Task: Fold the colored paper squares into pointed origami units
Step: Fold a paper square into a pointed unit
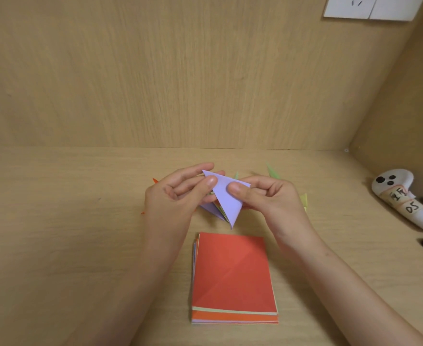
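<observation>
Wooden bench (pixel 80 245) carries a red-topped paper stack (pixel 232 275) at six o'clock, and just toward twelve the left grip (pixel 173 196) and right grip (pixel 272 198) each pinch a folded lilac triangle (pixel 226 206), tip pointing to six.

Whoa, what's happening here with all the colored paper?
Someone is folding origami. The left hand and right hand pinch a purple paper, already folded to a point, above the desk. A stack of squares, red on top, lies nearer. Green pointed pieces peek out behind the hands.
</observation>
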